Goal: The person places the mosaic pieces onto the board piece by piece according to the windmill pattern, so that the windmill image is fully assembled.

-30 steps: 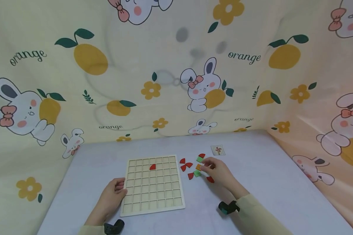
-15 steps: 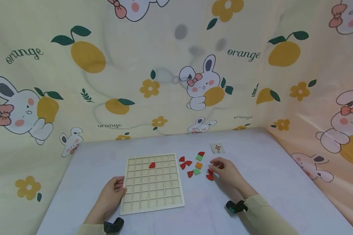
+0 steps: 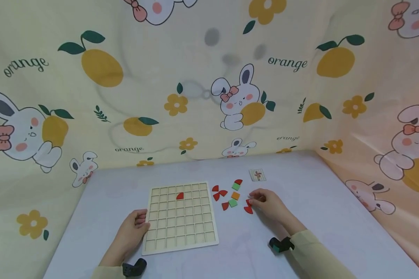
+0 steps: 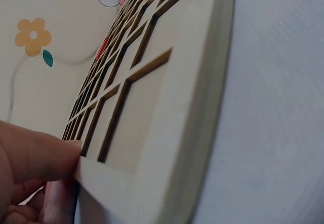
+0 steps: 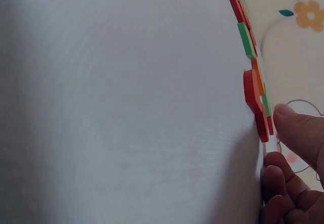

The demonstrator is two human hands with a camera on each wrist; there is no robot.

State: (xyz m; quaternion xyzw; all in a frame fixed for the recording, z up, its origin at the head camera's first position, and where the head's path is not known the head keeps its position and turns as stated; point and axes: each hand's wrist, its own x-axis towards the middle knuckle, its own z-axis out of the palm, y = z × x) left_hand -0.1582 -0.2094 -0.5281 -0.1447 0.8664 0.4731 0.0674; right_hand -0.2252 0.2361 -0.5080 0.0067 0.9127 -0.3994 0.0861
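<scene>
A pale wooden grid board (image 3: 185,223) lies on the table with one red quarter-circle piece (image 3: 180,196) in an upper cell. My left hand (image 3: 130,231) grips the board's left edge; the left wrist view shows the thumb (image 4: 43,150) on its rim and other fingers lower. My right hand (image 3: 272,203) is beside two red quarter-circle pieces (image 3: 248,209) right of the board, its fingertips over part of the upper one. In the right wrist view, thumb (image 5: 298,130) and fingers (image 5: 281,183) stand apart with nothing visible between them; contact with the red piece cannot be told.
Left of that hand lie an orange square (image 3: 235,196), green squares (image 3: 232,202) and several more red quarter circles (image 3: 216,197). A small card (image 3: 257,175) with a gridded red picture lies farther back. Patterned cloth (image 3: 195,77) rises behind the table.
My right hand has moved right, from the orange square to the two red pieces, then stayed nearly still. The left hand keeps its place on the board. The head view has shifted slightly.
</scene>
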